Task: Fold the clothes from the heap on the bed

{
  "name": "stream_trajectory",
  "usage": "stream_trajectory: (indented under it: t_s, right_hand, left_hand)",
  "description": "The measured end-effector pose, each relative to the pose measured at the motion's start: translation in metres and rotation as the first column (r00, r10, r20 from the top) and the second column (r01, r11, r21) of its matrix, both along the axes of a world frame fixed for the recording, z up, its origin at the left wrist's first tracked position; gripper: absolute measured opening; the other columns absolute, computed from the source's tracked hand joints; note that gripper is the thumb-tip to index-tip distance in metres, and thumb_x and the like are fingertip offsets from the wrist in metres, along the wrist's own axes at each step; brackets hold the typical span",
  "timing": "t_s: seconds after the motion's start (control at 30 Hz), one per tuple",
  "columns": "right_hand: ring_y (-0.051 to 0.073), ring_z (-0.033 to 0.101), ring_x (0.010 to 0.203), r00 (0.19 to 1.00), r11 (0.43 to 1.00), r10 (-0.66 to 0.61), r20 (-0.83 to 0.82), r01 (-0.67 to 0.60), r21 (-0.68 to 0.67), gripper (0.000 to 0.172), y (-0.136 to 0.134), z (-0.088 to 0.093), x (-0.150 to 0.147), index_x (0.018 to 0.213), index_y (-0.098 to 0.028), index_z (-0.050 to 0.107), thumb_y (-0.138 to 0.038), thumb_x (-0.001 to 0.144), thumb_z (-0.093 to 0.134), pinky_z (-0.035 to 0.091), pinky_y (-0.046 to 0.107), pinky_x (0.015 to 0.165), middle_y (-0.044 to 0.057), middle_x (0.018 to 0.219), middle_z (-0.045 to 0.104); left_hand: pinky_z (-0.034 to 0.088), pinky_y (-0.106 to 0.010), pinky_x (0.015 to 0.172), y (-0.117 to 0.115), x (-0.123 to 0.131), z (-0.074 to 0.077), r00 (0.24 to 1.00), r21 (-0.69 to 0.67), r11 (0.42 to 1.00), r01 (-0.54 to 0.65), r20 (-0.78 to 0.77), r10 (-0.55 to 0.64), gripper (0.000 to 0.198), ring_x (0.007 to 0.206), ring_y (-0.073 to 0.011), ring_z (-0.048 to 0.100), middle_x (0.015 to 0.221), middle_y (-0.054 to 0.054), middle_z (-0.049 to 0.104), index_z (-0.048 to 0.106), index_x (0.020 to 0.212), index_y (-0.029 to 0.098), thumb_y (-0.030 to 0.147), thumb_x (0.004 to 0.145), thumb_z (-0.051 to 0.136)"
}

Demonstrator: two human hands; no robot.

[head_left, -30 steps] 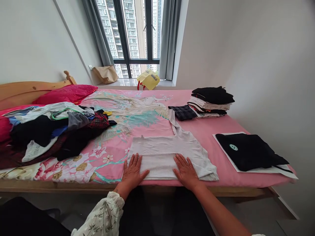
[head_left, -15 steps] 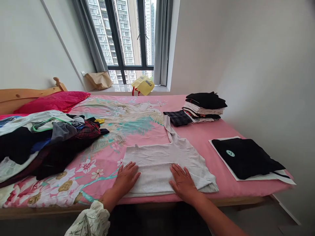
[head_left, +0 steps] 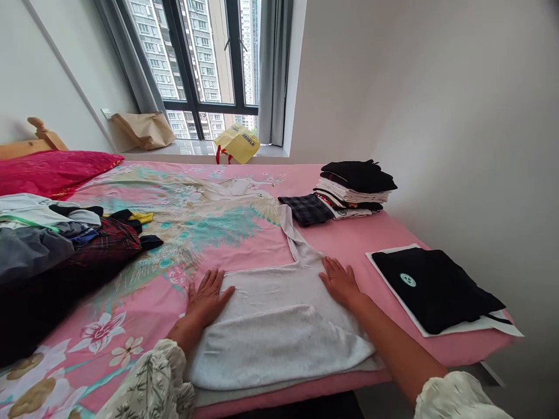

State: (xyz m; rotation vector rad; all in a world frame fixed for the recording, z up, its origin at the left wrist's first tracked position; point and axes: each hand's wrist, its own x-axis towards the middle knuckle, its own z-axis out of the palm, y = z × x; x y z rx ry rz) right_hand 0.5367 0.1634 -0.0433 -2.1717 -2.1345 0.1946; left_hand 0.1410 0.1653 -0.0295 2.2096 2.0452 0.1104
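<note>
A light grey long-sleeved shirt (head_left: 275,326) lies spread near the front edge of the bed, one sleeve stretching away toward the stacked clothes. My left hand (head_left: 208,299) rests flat on the shirt's left edge, fingers spread and pointing away from me. On the upper right part of the shirt, by the shoulder, my right hand (head_left: 340,281) lies flat with its fingers extended. Neither hand grips the cloth. A loose raised fold runs across the shirt's near half.
A heap of mixed clothes (head_left: 65,250) lies at left, before a red pillow (head_left: 56,171). Folded clothes (head_left: 356,186) are stacked at the back right beside dark checked cloth (head_left: 305,209). A black garment (head_left: 437,288) lies on a white board (head_left: 493,326) at right.
Both hands have slid away from me over the shirt, the right one up to its shoulder. The shirt's near part now bulges in a loose fold. The view has shifted slightly rightward.
</note>
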Motion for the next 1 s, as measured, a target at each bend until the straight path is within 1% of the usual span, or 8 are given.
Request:
stream_trajectory:
  t_s: [0.17,0.27,0.37,0.53,0.67,0.77,0.9,1.0]
  right_hand:
    - [0.025,0.017,0.139,0.995,0.973,-0.100,0.002,0.097,0.211,0.053,0.010,-0.005,-0.012,0.140,-0.015,0.032,-0.037,0.094,0.023,0.010,0.059,0.109,0.011,0.149,0.028]
    - [0.018,0.018,0.139,0.966,0.928,0.260,0.004,-0.251,0.276,0.052,0.003,-0.003,-0.041,0.140,-0.016,0.033,-0.037,0.094,0.025,0.014,0.044,0.113,0.009,0.148,0.031]
    - [0.016,0.019,0.138,0.861,0.856,0.508,-0.017,-0.503,0.116,0.053,0.013,-0.002,-0.053,0.143,-0.021,0.029,-0.042,0.093,0.027,0.012,0.042,0.113,0.005,0.148,0.030]
    - [0.023,0.036,0.130,0.986,0.986,0.163,-0.040,-0.163,0.020,0.047,0.069,0.012,-0.044,0.133,-0.022,0.044,-0.040,0.090,0.036,0.023,0.048,0.105,0.008,0.142,0.041]
    - [0.022,0.054,0.107,0.996,0.989,0.059,-0.062,-0.050,0.141,0.032,0.116,0.037,-0.050,0.104,-0.021,0.062,-0.032,0.088,0.038,0.036,0.037,0.091,0.010,0.112,0.062]
    - [0.022,0.054,0.104,0.994,0.972,-0.007,-0.109,0.032,0.232,0.036,0.149,0.050,-0.062,0.110,-0.019,0.057,-0.040,0.087,0.040,0.040,0.032,0.083,0.012,0.112,0.059]
    - [0.024,0.057,0.098,0.961,0.968,-0.071,-0.266,0.132,0.215,0.057,0.188,0.048,-0.080,0.116,-0.016,0.054,-0.053,0.072,0.059,0.042,0.030,0.075,0.014,0.112,0.058]
    - [0.023,0.060,0.086,0.913,0.973,-0.088,-0.399,0.165,0.164,0.035,0.195,0.044,-0.094,0.098,-0.016,0.062,-0.042,0.075,0.057,0.042,0.030,0.071,0.010,0.094,0.064]
  left_hand:
    - [0.003,-0.058,0.110,0.004,-0.009,-0.014,1.000,0.050,0.999,-0.011,-0.004,0.011,0.069,0.141,-0.0252,0.014,0.152,-0.007,0.022,0.026,0.144,0.020,0.058,0.087,0.027]
    - [0.003,-0.057,0.110,0.003,-0.008,-0.017,1.000,0.060,0.998,-0.003,-0.002,0.003,0.069,0.141,-0.0252,0.015,0.152,-0.007,0.023,0.025,0.144,0.020,0.058,0.087,0.027]
    - [0.002,-0.057,0.110,0.003,-0.008,-0.018,1.000,0.067,0.998,-0.007,-0.006,0.007,0.069,0.141,-0.0251,0.014,0.152,-0.007,0.022,0.026,0.144,0.020,0.058,0.087,0.027]
    - [0.002,-0.057,0.110,0.002,-0.008,-0.018,1.000,0.062,0.998,-0.019,0.009,0.018,0.069,0.141,-0.0247,0.014,0.152,-0.006,0.022,0.026,0.144,0.020,0.058,0.087,0.028]
    - [0.001,-0.054,0.111,0.002,-0.010,-0.021,1.000,0.087,0.996,-0.018,0.027,0.016,0.067,0.140,-0.0244,0.016,0.152,-0.007,0.023,0.029,0.143,0.022,0.057,0.086,0.031]
    - [0.000,-0.054,0.111,0.002,-0.012,-0.025,0.999,0.113,0.993,-0.018,0.037,0.013,0.067,0.140,-0.0245,0.018,0.151,-0.007,0.025,0.030,0.143,0.022,0.057,0.086,0.033]
    - [-0.001,-0.054,0.111,0.002,-0.015,-0.030,0.999,0.133,0.991,-0.002,0.050,-0.004,0.067,0.139,-0.0248,0.021,0.150,-0.006,0.028,0.031,0.142,0.022,0.058,0.086,0.032]
    - [-0.004,-0.053,0.111,0.001,-0.017,-0.031,0.998,0.140,0.990,0.005,0.057,-0.013,0.067,0.139,-0.0248,0.022,0.150,-0.005,0.027,0.032,0.142,0.023,0.060,0.086,0.032]
